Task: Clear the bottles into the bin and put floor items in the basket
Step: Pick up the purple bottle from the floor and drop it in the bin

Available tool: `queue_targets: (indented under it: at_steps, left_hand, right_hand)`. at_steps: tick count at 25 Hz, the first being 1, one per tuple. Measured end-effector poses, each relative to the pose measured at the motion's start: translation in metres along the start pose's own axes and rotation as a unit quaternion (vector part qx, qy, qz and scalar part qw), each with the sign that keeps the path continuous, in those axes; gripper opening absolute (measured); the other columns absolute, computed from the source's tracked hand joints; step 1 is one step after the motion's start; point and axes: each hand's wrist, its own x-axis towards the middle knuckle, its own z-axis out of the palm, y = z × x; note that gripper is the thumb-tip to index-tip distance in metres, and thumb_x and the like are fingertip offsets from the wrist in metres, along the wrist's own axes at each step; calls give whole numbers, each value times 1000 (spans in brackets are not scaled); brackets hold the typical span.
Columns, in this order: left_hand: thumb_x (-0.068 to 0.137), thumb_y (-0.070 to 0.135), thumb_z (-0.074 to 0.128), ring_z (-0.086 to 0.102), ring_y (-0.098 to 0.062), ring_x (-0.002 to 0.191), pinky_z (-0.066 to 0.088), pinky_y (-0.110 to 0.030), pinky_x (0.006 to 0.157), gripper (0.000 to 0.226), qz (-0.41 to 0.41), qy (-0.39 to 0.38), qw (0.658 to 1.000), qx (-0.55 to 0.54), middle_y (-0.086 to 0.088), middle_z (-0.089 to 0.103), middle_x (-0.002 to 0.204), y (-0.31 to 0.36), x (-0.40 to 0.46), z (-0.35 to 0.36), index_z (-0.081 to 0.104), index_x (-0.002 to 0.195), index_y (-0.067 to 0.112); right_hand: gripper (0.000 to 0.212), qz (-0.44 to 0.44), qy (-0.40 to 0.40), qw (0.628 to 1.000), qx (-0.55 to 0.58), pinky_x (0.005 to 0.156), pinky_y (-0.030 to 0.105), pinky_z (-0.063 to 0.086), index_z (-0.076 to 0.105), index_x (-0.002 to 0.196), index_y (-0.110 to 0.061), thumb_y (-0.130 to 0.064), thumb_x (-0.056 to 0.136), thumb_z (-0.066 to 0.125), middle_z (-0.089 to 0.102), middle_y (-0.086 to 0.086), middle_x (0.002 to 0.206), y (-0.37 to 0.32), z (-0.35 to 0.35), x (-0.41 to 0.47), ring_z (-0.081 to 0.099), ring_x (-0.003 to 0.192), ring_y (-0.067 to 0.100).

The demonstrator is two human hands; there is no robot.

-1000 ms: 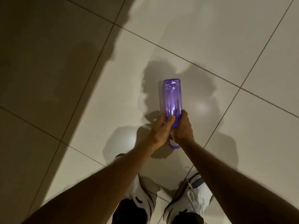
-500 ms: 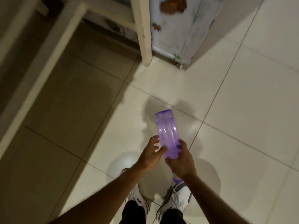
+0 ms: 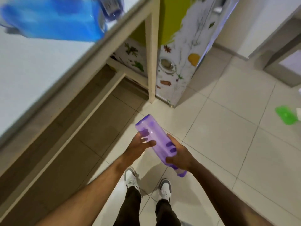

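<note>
A translucent purple bottle [image 3: 156, 139] lies tilted in both my hands above the tiled floor, its base pointing away and up-left, its cap end down by my right wrist. My left hand [image 3: 140, 145] grips it near the base, fingers showing through the plastic. My right hand [image 3: 179, 155] wraps around the lower part near the cap. A green flat item [image 3: 286, 116] lies on the floor at the far right.
A white table [image 3: 32, 75] fills the left, with a blurred blue container [image 3: 53, 20] on it and a table leg [image 3: 151, 54] ahead. A cabinet with leaf and spice prints [image 3: 175, 62] stands behind the leg. My shoes [image 3: 132, 178] stand on the tiles below.
The view has risen from the floor to the table and cabinet. The bottle stays in both hands and now sits higher; my left hand has closed around it again.
</note>
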Motion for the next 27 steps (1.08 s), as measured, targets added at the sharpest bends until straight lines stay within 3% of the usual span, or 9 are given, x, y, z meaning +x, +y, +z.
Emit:
queue_targets:
  at_steps: [3,6,10,15,17,20,24,27]
  left_hand:
    - [66,35,88,66,-12,112,53,-21,86,68,26,63,997,-21,13,69,120,28,-80,-1,59,126,22]
    - [69,27,87,67,-18,114,53,-25,88,70,45,128,989,-67,-3,68,127,31,-156,-11,57,132,16]
    - [77,26,84,66,-4,95,49,-18,74,56,65,203,971,-113,0,70,122,9,-246,-30,60,127,19]
    - [68,41,88,68,-10,105,51,-25,82,64,112,302,927,-191,3,73,119,-30,-351,-65,64,125,26]
    - [61,47,92,68,-15,112,51,-28,84,75,132,343,903,-223,2,72,121,-47,-389,-80,62,127,27]
    - [58,44,95,67,-23,116,55,-29,84,85,164,398,860,-276,-5,70,125,-81,-444,-105,58,131,21]
    - [64,46,93,68,-27,114,57,-31,82,82,191,448,809,-330,-9,70,124,-128,-523,-141,55,132,19]
    - [71,47,88,67,-31,116,58,-36,86,77,208,481,777,-349,-11,68,126,-170,-586,-171,54,134,17]
  right_hand:
    - [99,-32,-43,998,-33,79,24,59,28,154,-43,-22,70,76,52,-11,129,-51,-3,-46,59,107,10]
    - [98,-88,-111,987,-73,87,36,60,29,152,-47,-15,72,75,50,-13,130,-90,13,-77,56,114,15]
    - [95,-156,-194,957,-147,88,39,60,31,149,-49,-9,75,76,49,-18,128,-131,57,-104,55,116,15]
    - [97,-220,-299,901,-226,91,42,59,28,145,-60,-12,73,74,49,-23,127,-187,137,-137,57,115,14]
    - [98,-241,-333,875,-257,82,46,62,27,141,-68,-14,73,74,46,-21,131,-207,174,-152,62,111,23]
    - [96,-251,-378,848,-275,72,59,61,30,143,-65,-13,74,73,45,-22,132,-231,239,-179,67,100,43]
    - [82,-306,-425,812,-257,95,45,57,41,144,-54,-16,79,74,53,-21,132,-251,331,-222,61,118,16]
    - [75,-329,-452,785,-267,99,41,55,42,146,-48,-30,81,75,55,-27,128,-258,404,-256,59,120,11]
